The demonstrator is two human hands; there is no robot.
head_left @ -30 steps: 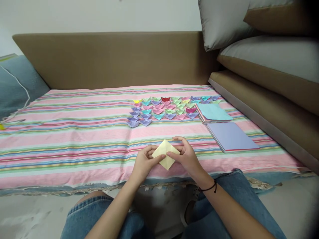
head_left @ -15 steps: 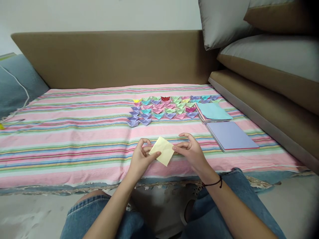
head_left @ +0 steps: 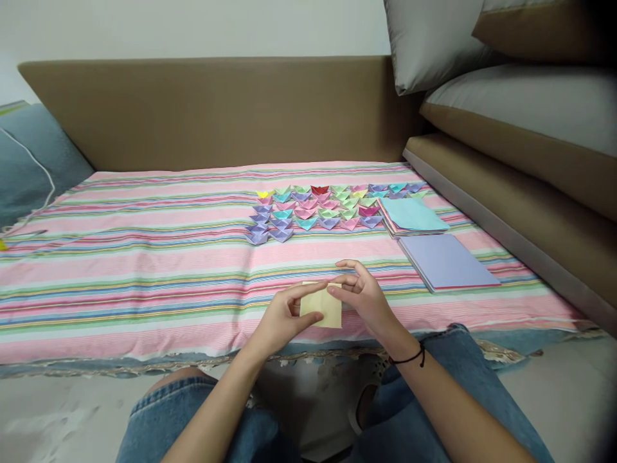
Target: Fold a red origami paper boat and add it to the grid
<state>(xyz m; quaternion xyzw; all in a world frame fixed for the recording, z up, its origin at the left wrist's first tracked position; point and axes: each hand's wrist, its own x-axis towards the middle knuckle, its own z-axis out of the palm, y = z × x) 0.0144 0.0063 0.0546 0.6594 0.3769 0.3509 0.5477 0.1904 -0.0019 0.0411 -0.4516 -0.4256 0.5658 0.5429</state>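
Note:
A small pale yellow paper square is held above the front part of the striped cloth, its edges roughly level and upright. My left hand grips its left side, with the thumb across the front and the fingers along the top and behind. At the upper right edge, my right hand pinches the paper between thumb and fingers, its index finger raised. Beyond the hands lie rows of folded paper boats in several colours.
Right of the boats lies a stack of light blue paper, with a lavender paper stack nearer me. The striped cloth covers the seat. Cushions pile up on the right; a brown backrest stands behind.
The yellow paper has turned from a diamond to a level square and sits slightly lower and to the right. My left hand's fingers have moved over its top edge; my right hand has shifted left.

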